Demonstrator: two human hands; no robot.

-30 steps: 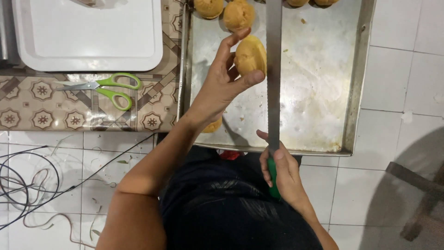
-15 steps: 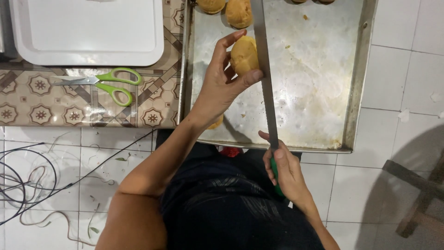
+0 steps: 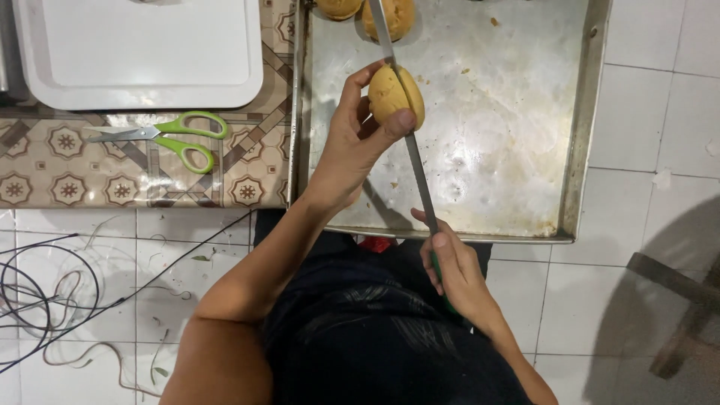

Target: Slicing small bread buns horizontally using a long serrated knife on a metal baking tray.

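Bare room is left on the metal tray (image 3: 517,150) to the right of the long knife (image 3: 409,135). The far edge is blocked by buns (image 3: 397,16); the tray's left side is hemmed in by scissors (image 3: 169,135) & a white board (image 3: 142,52).

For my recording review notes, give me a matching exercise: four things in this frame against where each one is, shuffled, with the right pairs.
Things:
1. golden bun
2. long knife
3. green-handled scissors
4. white tray

Places:
A. lying on the patterned surface left of the metal baking tray
B. held in the left hand above the metal tray
C. at the top left, above the scissors
D. gripped by the right hand, blade against the bun

Pairs: 1-B, 2-D, 3-A, 4-C
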